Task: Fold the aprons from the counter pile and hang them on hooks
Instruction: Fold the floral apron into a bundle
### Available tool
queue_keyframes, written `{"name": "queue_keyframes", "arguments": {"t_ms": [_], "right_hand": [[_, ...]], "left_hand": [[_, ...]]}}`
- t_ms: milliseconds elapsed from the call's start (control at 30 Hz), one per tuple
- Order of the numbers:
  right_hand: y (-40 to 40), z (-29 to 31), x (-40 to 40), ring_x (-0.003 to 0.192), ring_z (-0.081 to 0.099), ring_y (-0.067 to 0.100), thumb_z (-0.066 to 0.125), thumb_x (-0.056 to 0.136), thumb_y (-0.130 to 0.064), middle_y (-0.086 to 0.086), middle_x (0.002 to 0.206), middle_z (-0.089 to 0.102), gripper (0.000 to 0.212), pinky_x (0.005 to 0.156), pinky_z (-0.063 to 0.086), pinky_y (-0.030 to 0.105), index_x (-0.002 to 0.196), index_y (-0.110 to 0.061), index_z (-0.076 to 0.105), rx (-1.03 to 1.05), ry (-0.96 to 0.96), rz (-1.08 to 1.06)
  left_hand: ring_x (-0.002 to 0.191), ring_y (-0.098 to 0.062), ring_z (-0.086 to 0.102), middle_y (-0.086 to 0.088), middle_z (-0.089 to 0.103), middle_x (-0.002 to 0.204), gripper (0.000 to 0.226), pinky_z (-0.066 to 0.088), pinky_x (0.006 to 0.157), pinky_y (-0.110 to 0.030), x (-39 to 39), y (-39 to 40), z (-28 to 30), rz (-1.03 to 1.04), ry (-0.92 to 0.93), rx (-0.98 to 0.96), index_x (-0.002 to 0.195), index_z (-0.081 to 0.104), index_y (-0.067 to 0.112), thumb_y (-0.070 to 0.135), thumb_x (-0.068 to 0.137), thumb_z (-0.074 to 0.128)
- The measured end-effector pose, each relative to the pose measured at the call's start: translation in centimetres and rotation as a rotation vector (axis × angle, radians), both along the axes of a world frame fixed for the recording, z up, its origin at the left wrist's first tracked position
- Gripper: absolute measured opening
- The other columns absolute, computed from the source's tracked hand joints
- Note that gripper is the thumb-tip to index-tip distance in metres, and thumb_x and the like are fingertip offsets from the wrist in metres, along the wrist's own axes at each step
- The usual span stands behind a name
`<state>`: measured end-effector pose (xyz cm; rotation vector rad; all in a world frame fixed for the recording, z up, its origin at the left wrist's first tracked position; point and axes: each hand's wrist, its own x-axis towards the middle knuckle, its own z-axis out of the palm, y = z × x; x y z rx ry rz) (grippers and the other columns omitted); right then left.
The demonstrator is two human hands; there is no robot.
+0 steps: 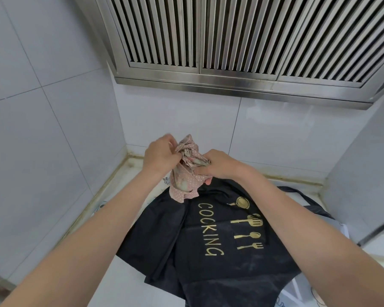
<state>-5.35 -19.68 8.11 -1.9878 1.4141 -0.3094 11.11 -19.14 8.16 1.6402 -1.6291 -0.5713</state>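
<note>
Pink dotted apron [186, 173] bunched up between both my hands, above the counter pile.

I see the pink apron crumpled and lifted, its lower end draping onto the black apron [220, 251] printed "COOKING", which lies spread on the white counter [129, 282] toward 6 o'clock; my left hand [161, 155] clutches the bundle's upper folds from 9 o'clock, fingers curled into the cloth; my right hand [217, 165] pinches its side from 3 o'clock; both forearms reach forward, converging; a steel vent hood [242, 41] hangs at 12 o'clock over the tiled wall [42, 107].
</note>
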Motion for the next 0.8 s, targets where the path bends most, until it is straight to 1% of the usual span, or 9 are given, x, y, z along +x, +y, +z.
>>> {"name": "queue_keyframes", "arguments": {"t_ms": [100, 200, 267, 333, 400, 467, 600, 733, 800], "right_hand": [[0.4, -0.1, -0.6, 0.045, 0.058, -0.002, 0.059, 0.090, -0.017, -0.002, 0.065, 0.060, 0.016, 0.066, 0.044, 0.022, 0.077, -0.008, 0.055, -0.014, 0.058, 0.104], [0.6, -0.7, -0.9, 0.060, 0.061, 0.007, 0.063, 0.087, -0.017, 0.001, 0.075, 0.062, 0.011, 0.065, 0.045, 0.019, 0.085, -0.007, 0.059, -0.026, 0.038, 0.125], [0.6, -1.4, -0.4, 0.080, 0.061, 0.015, 0.067, 0.083, -0.023, 0.003, 0.087, 0.063, 0.020, 0.070, 0.043, 0.022, 0.092, -0.007, 0.059, -0.003, 0.031, 0.094], [0.4, -2.0, 0.3, 0.090, 0.060, 0.018, 0.068, 0.080, -0.036, 0.002, 0.094, 0.063, 0.031, 0.073, 0.043, 0.027, 0.098, -0.012, 0.060, -0.019, 0.008, 0.014], [0.3, -1.9, 0.6, 0.081, 0.060, 0.016, 0.068, 0.080, -0.044, 0.002, 0.087, 0.064, 0.032, 0.068, 0.044, 0.025, 0.092, -0.015, 0.063, -0.105, -0.025, -0.039], [0.4, -1.8, 0.4, 0.063, 0.054, 0.013, 0.070, 0.079, -0.046, 0.000, 0.068, 0.057, 0.035, 0.057, 0.038, 0.024, 0.073, -0.014, 0.058, -0.192, -0.038, -0.061], [0.6, -2.0, -0.5, 0.048, 0.041, 0.007, 0.066, 0.083, -0.042, -0.005, 0.052, 0.045, 0.042, 0.045, 0.027, 0.019, 0.054, -0.020, 0.045, -0.222, -0.080, -0.073], [0.8, -2.6, -1.4, 0.039, 0.042, 0.001, 0.066, 0.086, -0.033, -0.010, 0.043, 0.041, 0.048, 0.044, 0.030, 0.017, 0.048, -0.021, 0.040, -0.252, -0.108, -0.082], [0.7, -2.8, -1.5, 0.042, 0.039, 0.003, 0.064, 0.087, -0.036, -0.007, 0.048, 0.040, 0.049, 0.045, 0.029, 0.018, 0.049, -0.019, 0.038, -0.264, -0.048, -0.059]], "left_hand": [[0.107, -0.021, 0.050, -0.003, 0.044, 0.125, 0.055, 0.045, 0.086, -0.033, 1.0, -0.7, 0.4, -0.263, -0.017, 0.085, 0.125, 0.044, 0.024, -0.003, 0.079, 0.059], [0.106, -0.026, 0.055, -0.006, 0.056, 0.117, 0.049, 0.048, 0.090, -0.037, 1.1, -0.5, 0.0, -0.444, -0.003, 0.196, 0.118, 0.051, 0.022, -0.009, 0.080, 0.049], [0.098, -0.024, 0.057, -0.003, 0.060, 0.103, 0.041, 0.047, 0.079, -0.026, 0.3, -0.5, -0.2, -0.375, -0.104, 0.103, 0.114, 0.054, 0.017, -0.006, 0.080, 0.050], [0.089, -0.019, 0.053, -0.001, 0.059, 0.098, 0.037, 0.036, 0.059, -0.020, -1.0, -0.2, -0.6, -0.307, -0.157, 0.066, 0.116, 0.053, 0.015, 0.000, 0.082, 0.054], [0.086, -0.018, 0.052, -0.006, 0.060, 0.100, 0.036, 0.033, 0.056, -0.021, -1.8, -0.2, -1.2, -0.272, -0.070, 0.081, 0.117, 0.053, 0.012, 0.003, 0.083, 0.055], [0.087, -0.021, 0.056, -0.011, 0.059, 0.107, 0.033, 0.038, 0.058, -0.017, -1.8, 0.0, -1.6, -0.243, 0.015, 0.083, 0.116, 0.056, 0.011, 0.005, 0.084, 0.055], [0.093, -0.023, 0.058, -0.009, 0.059, 0.109, 0.036, 0.054, 0.077, -0.032, -1.3, -0.7, -1.0, -0.255, 0.041, 0.139, 0.117, 0.058, 0.013, 0.001, 0.083, 0.054], [0.081, -0.013, 0.059, -0.004, 0.057, 0.101, 0.044, 0.054, 0.064, -0.018, -0.7, -0.3, -1.0, -0.326, 0.309, 0.329, 0.120, 0.056, 0.008, -0.014, 0.084, 0.045], [0.080, -0.013, 0.060, -0.005, 0.058, 0.098, 0.043, 0.054, 0.060, -0.016, -0.7, -0.3, -1.2, -0.332, 0.288, 0.352, 0.119, 0.056, 0.007, -0.015, 0.083, 0.046]]}}
